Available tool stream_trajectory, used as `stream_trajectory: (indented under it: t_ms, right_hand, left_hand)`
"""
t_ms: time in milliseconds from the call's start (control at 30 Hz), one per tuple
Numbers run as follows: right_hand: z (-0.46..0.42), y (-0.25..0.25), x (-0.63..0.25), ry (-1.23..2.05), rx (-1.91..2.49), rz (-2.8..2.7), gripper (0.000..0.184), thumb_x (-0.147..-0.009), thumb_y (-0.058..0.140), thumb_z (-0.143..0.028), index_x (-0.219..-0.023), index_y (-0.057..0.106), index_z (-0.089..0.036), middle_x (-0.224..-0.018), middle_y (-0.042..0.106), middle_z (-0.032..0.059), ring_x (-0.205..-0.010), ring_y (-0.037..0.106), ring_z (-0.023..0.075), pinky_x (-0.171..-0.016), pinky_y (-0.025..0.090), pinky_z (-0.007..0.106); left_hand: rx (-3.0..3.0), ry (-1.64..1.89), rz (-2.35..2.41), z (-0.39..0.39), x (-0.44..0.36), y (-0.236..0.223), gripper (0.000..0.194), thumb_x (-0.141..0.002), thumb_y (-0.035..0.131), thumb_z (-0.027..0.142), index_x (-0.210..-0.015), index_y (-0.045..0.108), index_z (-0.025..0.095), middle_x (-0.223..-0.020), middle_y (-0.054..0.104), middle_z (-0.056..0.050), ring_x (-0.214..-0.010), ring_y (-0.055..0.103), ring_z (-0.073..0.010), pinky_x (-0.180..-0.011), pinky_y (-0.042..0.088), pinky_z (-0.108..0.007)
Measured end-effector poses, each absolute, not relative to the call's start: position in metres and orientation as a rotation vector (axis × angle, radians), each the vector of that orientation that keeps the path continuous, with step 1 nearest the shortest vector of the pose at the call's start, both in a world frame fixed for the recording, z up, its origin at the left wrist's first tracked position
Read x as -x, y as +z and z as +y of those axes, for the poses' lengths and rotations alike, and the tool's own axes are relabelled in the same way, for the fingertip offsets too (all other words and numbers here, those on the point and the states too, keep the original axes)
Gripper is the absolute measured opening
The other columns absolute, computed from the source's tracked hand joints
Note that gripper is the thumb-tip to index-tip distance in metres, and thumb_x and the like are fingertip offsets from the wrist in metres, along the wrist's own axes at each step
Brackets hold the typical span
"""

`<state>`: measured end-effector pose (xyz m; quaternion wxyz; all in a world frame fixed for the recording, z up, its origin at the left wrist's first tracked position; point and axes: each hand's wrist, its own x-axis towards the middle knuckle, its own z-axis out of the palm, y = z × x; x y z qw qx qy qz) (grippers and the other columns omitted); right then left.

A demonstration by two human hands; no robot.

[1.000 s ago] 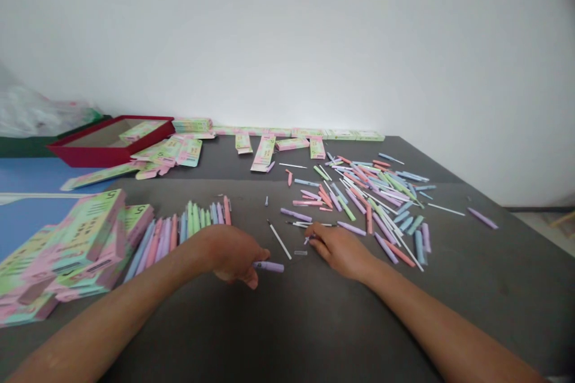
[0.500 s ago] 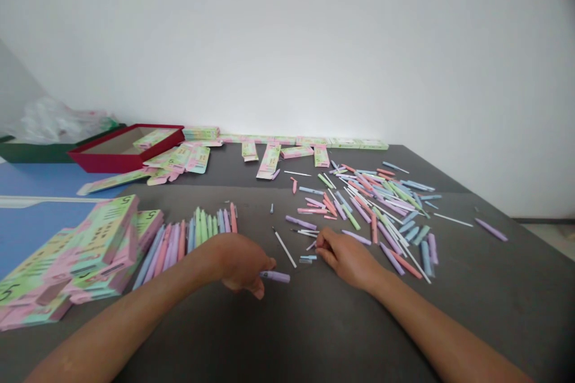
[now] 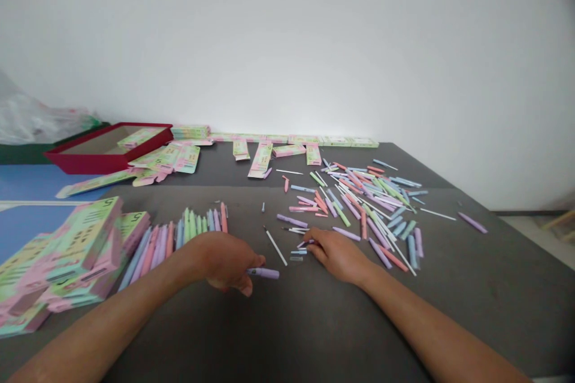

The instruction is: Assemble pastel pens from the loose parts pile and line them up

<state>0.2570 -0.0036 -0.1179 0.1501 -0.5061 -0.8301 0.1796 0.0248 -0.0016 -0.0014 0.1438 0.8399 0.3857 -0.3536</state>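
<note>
Got a matte dark-grey tabletop (image 3: 291,329) across most of the frame, up against a plain pale wall (image 3: 287,42), plus a blue surface (image 3: 22,221) at left and a sliver of light floor (image 3: 532,228) at the right edge. Pinching a light-purple plastic pen barrel (image 3: 266,273) near centre with left hand (image 3: 227,263), thumb and curled fingers closed on it, and touching a tiny purple plastic piece (image 3: 303,243) with bent, close-set fingers of right hand (image 3: 336,252), can't tell if gripped. Scattered pastel pen parts (image 3: 376,231) right of centre, open red box (image 3: 90,160) upper left.
</note>
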Motion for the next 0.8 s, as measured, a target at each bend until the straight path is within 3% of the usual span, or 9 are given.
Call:
stream_trajectory:
  t_ms: [200,433,600,800]
  right_hand:
    - [0.006,-0.104,-0.282,0.378,1.505,-2.19,0.017,-0.09,0.046,-0.027,-0.101,0.06,-0.023,-0.09,0.068,0.0046,-0.081,0.061,0.0196,-0.071,0.039,0.028]
    - [0.064,-0.072,-0.367,-0.067,1.952,-1.77,0.025,-0.088,0.043,-0.031,-0.097,0.064,-0.021,-0.078,0.067,0.006,-0.069,0.059,0.0202,-0.06,0.037,0.028]
    - [0.117,-0.079,-0.392,-0.112,2.234,-1.763,0.031,-0.088,0.041,-0.033,-0.098,0.065,-0.017,-0.093,0.069,0.0132,-0.085,0.063,0.0249,-0.069,0.041,0.032]
    - [0.144,-0.118,-0.398,-0.067,2.108,-2.01,0.05,-0.09,0.045,-0.043,-0.129,0.052,-0.013,-0.129,0.055,0.0196,-0.115,0.053,0.0286,-0.091,0.041,0.037]
  left_hand:
    - [-2.416,-0.964,1.217,0.012,-0.005,0.007,0.06,-0.085,0.055,0.034,-0.142,0.041,0.025,-0.115,0.068,-0.017,-0.098,0.066,-0.0327,-0.07,0.05,-0.036]
    - [-2.413,-0.896,1.273,0.019,0.0,0.005,0.065,-0.085,0.055,0.036,-0.146,0.034,0.025,-0.123,0.064,-0.017,-0.103,0.064,-0.0318,-0.074,0.05,-0.036]
    - [-2.375,-0.949,1.245,0.016,-0.009,-0.001,0.065,-0.085,0.057,0.034,-0.145,0.035,0.023,-0.123,0.063,-0.019,-0.106,0.062,-0.0347,-0.079,0.05,-0.042]
    - [-2.367,-0.97,1.22,0.015,-0.013,-0.005,0.065,-0.083,0.058,0.033,-0.144,0.037,0.025,-0.118,0.066,-0.019,-0.102,0.064,-0.0347,-0.076,0.051,-0.041]
